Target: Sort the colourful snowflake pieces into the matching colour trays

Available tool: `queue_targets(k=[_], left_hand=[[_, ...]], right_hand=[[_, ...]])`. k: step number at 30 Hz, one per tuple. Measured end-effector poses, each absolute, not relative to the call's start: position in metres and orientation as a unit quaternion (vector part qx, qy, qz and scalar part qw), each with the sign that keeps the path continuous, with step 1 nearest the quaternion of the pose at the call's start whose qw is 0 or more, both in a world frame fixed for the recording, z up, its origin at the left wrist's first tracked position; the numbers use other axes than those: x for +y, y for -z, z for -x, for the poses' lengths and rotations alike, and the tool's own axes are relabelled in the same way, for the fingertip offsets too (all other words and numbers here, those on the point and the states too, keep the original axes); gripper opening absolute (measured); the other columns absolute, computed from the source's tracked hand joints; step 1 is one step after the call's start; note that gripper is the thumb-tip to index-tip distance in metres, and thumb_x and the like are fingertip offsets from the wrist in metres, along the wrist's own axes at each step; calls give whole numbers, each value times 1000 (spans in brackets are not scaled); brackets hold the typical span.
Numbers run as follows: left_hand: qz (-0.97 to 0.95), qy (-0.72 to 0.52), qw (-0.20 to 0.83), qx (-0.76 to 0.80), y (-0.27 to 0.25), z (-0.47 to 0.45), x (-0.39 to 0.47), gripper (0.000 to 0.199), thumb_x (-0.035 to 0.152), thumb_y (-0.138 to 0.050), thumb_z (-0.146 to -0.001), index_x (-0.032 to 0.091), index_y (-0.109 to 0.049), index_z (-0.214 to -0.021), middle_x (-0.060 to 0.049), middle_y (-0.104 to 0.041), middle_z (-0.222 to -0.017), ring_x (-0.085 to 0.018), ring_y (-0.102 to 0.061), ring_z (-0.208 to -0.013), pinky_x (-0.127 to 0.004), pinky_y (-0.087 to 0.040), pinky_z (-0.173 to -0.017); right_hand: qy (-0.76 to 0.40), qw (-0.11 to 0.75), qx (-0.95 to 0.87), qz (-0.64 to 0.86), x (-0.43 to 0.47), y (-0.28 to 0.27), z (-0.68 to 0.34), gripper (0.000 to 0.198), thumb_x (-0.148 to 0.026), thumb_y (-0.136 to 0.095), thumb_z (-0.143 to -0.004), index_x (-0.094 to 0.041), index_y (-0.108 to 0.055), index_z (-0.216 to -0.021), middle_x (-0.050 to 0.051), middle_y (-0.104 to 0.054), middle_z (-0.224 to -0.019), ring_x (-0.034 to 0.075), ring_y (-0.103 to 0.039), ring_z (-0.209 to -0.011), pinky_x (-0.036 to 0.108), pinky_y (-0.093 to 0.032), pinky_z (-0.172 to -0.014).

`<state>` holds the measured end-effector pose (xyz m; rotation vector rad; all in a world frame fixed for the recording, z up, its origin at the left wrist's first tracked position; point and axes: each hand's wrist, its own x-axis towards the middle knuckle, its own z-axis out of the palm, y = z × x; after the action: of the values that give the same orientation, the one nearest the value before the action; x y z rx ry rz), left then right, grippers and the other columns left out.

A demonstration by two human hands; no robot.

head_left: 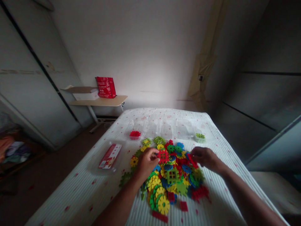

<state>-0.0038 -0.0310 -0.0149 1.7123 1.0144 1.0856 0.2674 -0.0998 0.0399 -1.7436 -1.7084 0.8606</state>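
My left hand (148, 160) pinches a red square lattice building piece (163, 156) at its left edge, above a heap of plastic building pieces. On the heap's right side, my right hand (205, 157) has its fingers closed on another red building piece (192, 161), tilted and partly covered. Under and between the hands lie yellow notched discs (163, 204), blue discs (186, 169), a green lattice square (172, 175) and other red pieces (200, 193), many overlapping. Red pieces (134, 134) stand in a clear container at the back left; green pieces (200, 136) are in one at the back right.
Clear plastic containers (166, 129) form a row behind the heap. A clear package with a red and white label (110, 156) lies on the left of the patterned cloth (77, 191). Beyond stands a small table (110, 100) with a red bag (105, 87) and a box (86, 94).
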Motion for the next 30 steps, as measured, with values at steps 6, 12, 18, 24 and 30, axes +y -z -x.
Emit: queue_targets(k=[6,12,18,24,30], left_hand=[[-614,-405,537,413,11,3,-33,33,14,-58,-61,15,-61,-94,-1,-65,-76,-14,-60,-67,-22,-47,-59],[-610,-418,549,391,9,4,-33,31,14,-53,-64,15,-62,-93,-4,-68,-86,-16,-62,-76,-26,-49,-69],[-614,-398,541,415,7,6,-33,28,22,-53,-71,15,-63,-96,-3,-67,-83,-14,-62,-68,-25,-49,-63],[-620,-415,533,400,8,5,-35,28,31,-62,-69,15,-63,-92,-3,-66,-81,-16,-61,-76,-26,-48,-67],[-601,-427,544,400,6,4,-36,30,24,-63,-64,15,-62,-92,-4,-66,-84,-16,-60,-78,-27,-48,-71]], right_hand=[[-197,270,-700,632,-68,-51,-200,11,-27,-55,-73,-17,-59,-71,-2,-56,-59,9,-44,-52,21,-29,-48],[-105,185,-730,649,-58,-43,-171,8,-15,-53,-73,-17,-61,-74,0,-57,-62,9,-45,-55,21,-24,-51],[-97,180,-724,658,-62,-38,-169,7,-16,-54,-76,-18,-60,-78,-1,-57,-61,9,-42,-53,21,-22,-51],[-126,197,-703,672,-64,-44,-162,6,-17,-53,-75,-17,-58,-73,-1,-56,-61,9,-43,-54,21,-22,-50],[-131,225,-699,666,-65,-42,-158,9,-21,-53,-77,-16,-58,-72,0,-56,-60,10,-42,-53,21,-23,-50]])
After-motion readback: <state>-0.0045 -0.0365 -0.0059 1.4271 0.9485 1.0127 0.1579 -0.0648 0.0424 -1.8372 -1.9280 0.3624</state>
